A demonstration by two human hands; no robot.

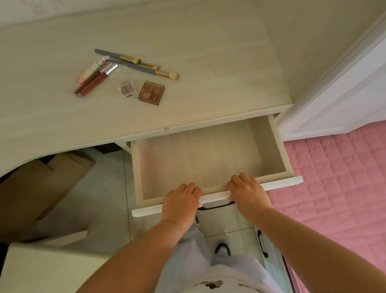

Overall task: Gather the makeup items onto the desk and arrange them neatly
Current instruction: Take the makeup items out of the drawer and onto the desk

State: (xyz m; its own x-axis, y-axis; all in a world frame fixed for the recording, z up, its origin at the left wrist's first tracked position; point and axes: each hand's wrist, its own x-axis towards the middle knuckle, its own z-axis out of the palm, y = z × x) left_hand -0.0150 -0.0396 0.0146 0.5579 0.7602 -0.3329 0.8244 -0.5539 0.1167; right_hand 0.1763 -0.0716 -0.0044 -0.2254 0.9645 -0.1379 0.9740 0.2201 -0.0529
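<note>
A loose heap of makeup lies on the pale desk [30, 90]: two dark red lip gloss tubes [93, 81], a pink tube [88, 72], several grey-handled brushes [133, 62], a small clear eyeshadow case [126, 89] and a brown square compact [151, 93]. Below the desk edge a drawer [278, 143] stands pulled out, its inside bare. My left hand [180, 202] and my right hand [247, 191] both rest on the drawer's front panel, fingers curled over its top edge, either side of the black handle.
A brown cardboard box [34, 186] sits under the desk at the left. A pink quilted bed [350, 191] lies to the right, beside a white door [357, 90]. A lower drawer with a black handle [263, 245] shows below. A white surface [40, 283] fills the lower left.
</note>
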